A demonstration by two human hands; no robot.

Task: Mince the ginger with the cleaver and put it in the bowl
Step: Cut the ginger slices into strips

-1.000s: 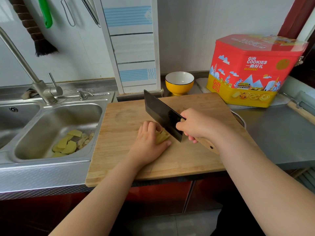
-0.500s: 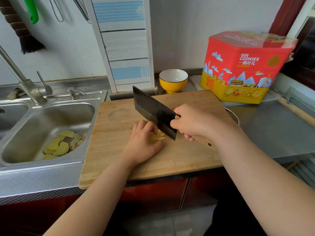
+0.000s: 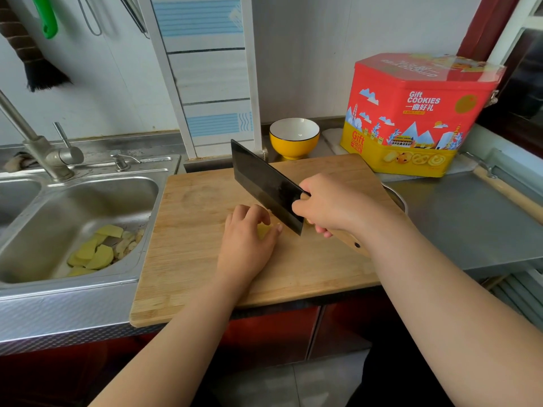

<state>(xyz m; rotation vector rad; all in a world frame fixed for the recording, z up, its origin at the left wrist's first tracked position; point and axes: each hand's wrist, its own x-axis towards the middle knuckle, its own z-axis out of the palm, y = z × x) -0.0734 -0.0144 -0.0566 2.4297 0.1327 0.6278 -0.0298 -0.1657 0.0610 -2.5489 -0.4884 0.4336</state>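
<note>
Pinning the ginger (image 3: 262, 230) w/ curled fingers, the left hand (image 3: 245, 242) keeps tips tucked back from the edge, prob. for safety. Ginger sits mid cutting board (image 3: 191, 259), mostly hidden under that hand. Right hand (image 3: 329, 205) is wrapped tight round the cleaver (image 3: 264, 183) handle, blade angled down just beside the left knuckles. Bowl (image 3: 293, 138) waits behind the board, near enough for transfer; looks empty.

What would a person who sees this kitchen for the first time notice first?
Most likely the dark cleaver, gripped by the right hand over the wooden cutting board, beside the left hand that holds down the ginger. Next, the bright red cookie tin at the back right, with the yellow bowl to its left.
</note>
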